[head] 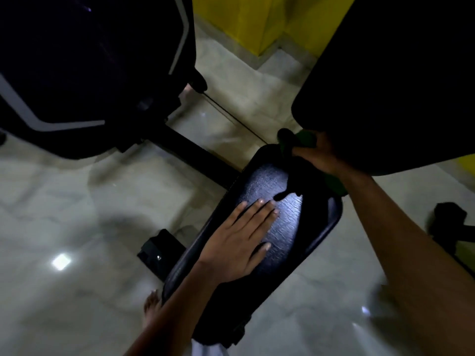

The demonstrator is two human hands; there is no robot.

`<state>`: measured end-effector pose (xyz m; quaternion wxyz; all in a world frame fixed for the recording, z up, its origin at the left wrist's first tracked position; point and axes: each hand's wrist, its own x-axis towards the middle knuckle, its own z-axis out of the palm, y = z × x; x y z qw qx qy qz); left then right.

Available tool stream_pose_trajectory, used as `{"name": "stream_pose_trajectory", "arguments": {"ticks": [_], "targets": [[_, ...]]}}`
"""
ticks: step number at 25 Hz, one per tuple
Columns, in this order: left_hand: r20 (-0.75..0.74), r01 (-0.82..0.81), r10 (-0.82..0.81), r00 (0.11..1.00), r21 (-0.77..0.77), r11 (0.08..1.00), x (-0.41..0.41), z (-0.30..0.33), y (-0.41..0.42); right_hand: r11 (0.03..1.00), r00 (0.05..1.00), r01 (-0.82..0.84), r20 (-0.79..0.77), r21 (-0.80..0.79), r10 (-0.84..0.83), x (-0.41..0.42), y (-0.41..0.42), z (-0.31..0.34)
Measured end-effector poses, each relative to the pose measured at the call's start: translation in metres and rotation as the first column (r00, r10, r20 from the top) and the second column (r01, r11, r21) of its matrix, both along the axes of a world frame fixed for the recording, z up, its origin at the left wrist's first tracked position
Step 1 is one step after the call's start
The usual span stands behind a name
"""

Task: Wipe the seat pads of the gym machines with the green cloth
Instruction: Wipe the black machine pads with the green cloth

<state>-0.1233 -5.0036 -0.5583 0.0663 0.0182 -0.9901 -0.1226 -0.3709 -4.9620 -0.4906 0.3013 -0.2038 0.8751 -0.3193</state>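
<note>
Grip: the right hand (322, 156) curls its fingers around the green cloth (305, 140), pressing it at the far end of the seat pad (290, 227); the left hand (239, 238) lies flat, fingers straight and together, on the pad's near half.
Seat pad: black, textured, glossy where light falls, running diagonally between both arms.
Back pad: a dark back pad (401, 80) rises just above the right hand.
Floor: pale polished tile floor (77, 201).
Beyond: black machine frame (84, 73), yellow wall (257, 21).

Both forearms bare; no sleeves, watch or rings visible. Left hand (237, 242): short, plain nails. Right hand (322, 156): no glove. One bare foot (152, 305) visible; pale garment (205, 350) at bottom edge.
</note>
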Motion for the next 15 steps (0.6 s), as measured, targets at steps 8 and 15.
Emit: {"name": "stream_pose_trajectory", "arguments": {"ticks": [8, 15], "targets": [[0.009, -0.006, 0.005, 1.0, 0.021, 1.0, -0.003, 0.005, -0.001, 0.992, 0.997, 0.005, 0.07, 0.129, -0.014, -0.005, 0.023, 0.014], [0.034, 0.017, -0.019, 0.999, 0.063, 0.998, -0.001, 0.003, -0.003, 1.0, 1.0, 0.0, 0.025, -0.003, 0.0, -0.007, -0.007, 0.0]]}}
